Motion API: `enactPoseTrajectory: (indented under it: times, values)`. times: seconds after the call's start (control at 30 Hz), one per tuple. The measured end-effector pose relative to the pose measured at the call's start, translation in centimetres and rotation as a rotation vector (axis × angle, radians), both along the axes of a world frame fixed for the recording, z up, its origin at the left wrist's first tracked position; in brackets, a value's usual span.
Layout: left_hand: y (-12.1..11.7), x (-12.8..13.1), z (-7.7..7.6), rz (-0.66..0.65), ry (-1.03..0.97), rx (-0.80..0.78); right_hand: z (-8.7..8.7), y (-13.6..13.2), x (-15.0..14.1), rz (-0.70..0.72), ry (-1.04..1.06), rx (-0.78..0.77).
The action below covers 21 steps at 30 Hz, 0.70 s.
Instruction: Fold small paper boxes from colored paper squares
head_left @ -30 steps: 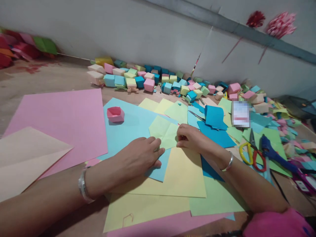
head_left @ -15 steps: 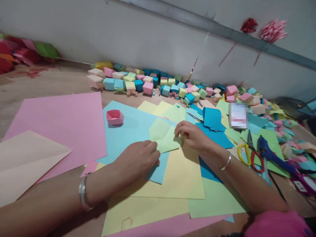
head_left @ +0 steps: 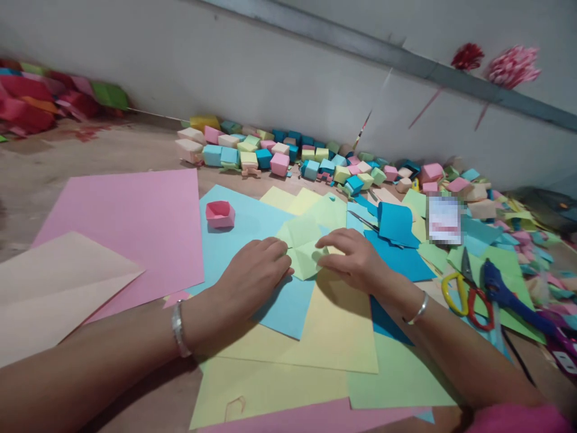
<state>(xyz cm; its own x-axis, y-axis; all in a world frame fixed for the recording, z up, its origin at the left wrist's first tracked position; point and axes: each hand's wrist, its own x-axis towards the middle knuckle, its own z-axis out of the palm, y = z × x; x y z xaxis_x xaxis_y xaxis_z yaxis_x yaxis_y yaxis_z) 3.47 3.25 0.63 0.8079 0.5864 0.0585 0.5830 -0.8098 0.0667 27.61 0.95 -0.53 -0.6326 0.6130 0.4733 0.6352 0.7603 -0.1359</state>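
Though apart, both hands (head_left: 256,269) (head_left: 356,260) at light-green paper (head_left: 305,252).

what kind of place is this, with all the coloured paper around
Probably a paper-craft workspace, perhaps at home: many small folded paper boxes line the wall, scissors lie to the right, and both hands touch a creased pale green sheet.

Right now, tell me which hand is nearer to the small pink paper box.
Left. The left hand is to the near right of the small pink paper box; the right hand is farther right, at the right edge of the light green paper.
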Motion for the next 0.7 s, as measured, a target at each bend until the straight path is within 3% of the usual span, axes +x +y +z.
enactPoseTrajectory:
  times: [0.1, 0.17, 0.4, 0.57, 0.7]
  values:
    - [0.0, 0.0, -0.1, 0.03, -0.027, -0.002, 0.6, -0.9, -1.0, 0.241, -0.022, -0.069]
    - [-0.1, -0.1, -0.3, 0.023, -0.039, -0.048, 0.4, -1.0, -1.2, 0.279, 0.007, -0.164]
    - [-0.6, -0.8, -0.8, 0.03, -0.111, -0.105, -1.6, -0.3, -0.9, 0.086, 0.128, -0.376]
    - [-1.0, -0.6, -0.3, 0.046, -0.102, -0.114, -1.9, -1.1, -2.7, -0.221, 0.094, -0.282]
    - [-1.2, -0.5, -0.3, 0.038, -0.065, -0.099, -1.9, -1.5, -3.6, -0.3, 0.007, -0.232]
